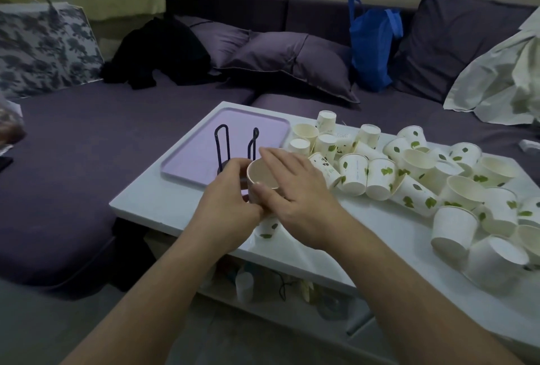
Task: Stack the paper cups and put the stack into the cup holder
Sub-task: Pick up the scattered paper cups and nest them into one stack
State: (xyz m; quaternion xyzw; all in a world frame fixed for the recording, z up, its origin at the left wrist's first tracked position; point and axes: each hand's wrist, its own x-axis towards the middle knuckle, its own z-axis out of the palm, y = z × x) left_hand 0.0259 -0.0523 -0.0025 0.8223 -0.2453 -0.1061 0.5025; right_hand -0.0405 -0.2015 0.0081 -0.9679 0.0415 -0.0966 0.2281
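At centre frame, our left hand (230, 189) curls round the short stack of white paper cups with green leaf prints (263, 186), gripping its side wall, while our right hand (295, 189) lies over the rim with fingers nearly straight. We judge the cups light, thin and easily crushed, so a gentle hold low on the wall suits best. Just behind stands the black wire cup holder (236, 145) on a lilac tray (190, 160). Loose cups (423, 177) crowd the white bench (163, 204) toward the right.

Two hands (263, 198), one cup holder (236, 145)
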